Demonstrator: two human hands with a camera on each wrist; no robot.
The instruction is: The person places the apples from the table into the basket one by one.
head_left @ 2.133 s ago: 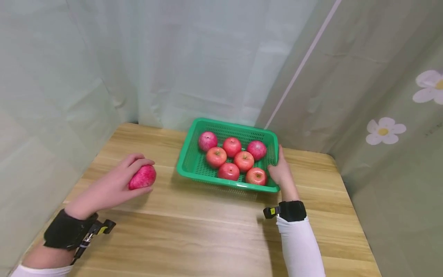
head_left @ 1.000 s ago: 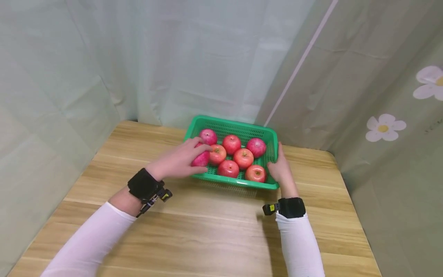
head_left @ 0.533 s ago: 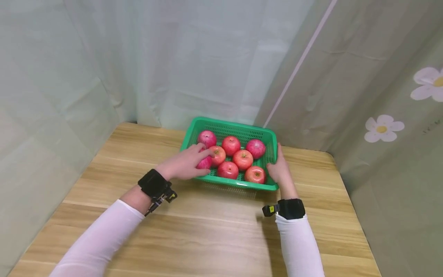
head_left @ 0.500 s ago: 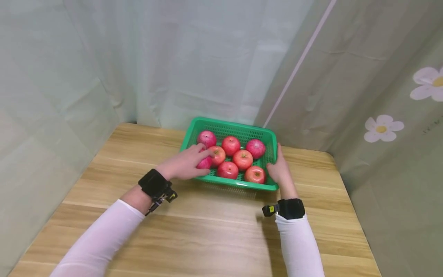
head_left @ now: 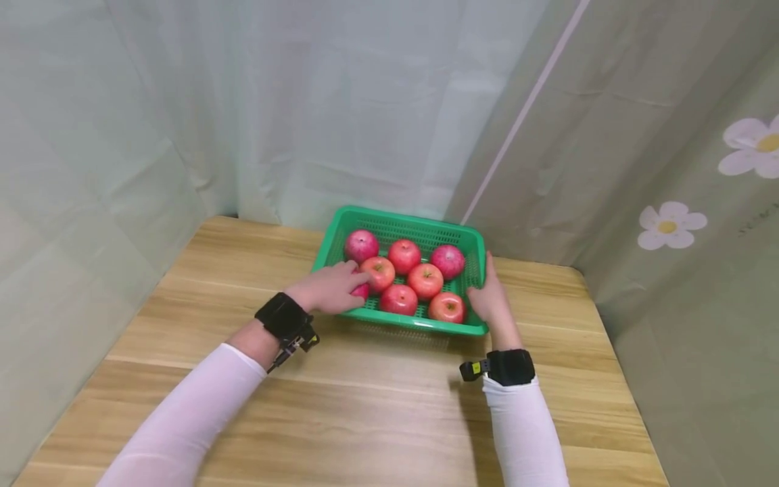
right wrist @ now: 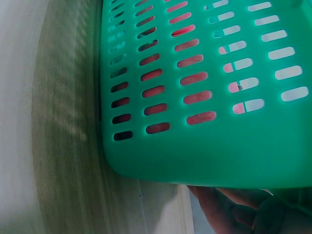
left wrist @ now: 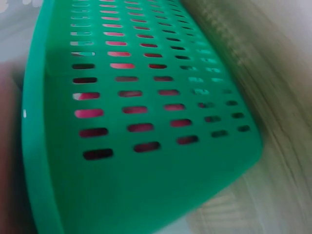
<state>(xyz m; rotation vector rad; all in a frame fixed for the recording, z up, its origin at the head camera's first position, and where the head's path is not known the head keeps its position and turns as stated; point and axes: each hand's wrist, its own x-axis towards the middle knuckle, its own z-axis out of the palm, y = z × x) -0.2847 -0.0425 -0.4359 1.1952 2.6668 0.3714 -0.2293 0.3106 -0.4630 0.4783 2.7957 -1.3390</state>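
A green plastic basket (head_left: 389, 318) with slotted walls stands toward the back of the wooden table, holding several red apples (head_left: 425, 281). My left hand (head_left: 328, 287) reaches over its front left corner and grips a deep pink-red apple (head_left: 362, 291), mostly hidden by the fingers. That apple sits low in the corner beside a lighter red apple (head_left: 378, 273). On the right side, my right hand (head_left: 491, 301) holds the basket's rim, thumb inside and fingers along the outer wall. The right wrist view shows those fingers (right wrist: 224, 209) by the basket's end.
The wooden table (head_left: 365, 406) extends in front of and beside the basket. Grey-green curtains (head_left: 377, 122) hang close behind and at both sides; white flowers (head_left: 672, 226) mark the right one. Each wrist wears a black strap (head_left: 511, 367) with a small camera.
My left hand has carried the pink-red apple from above the table's left side rightward into the basket's front left corner and lowered it there. The right hand has stayed on the rim.
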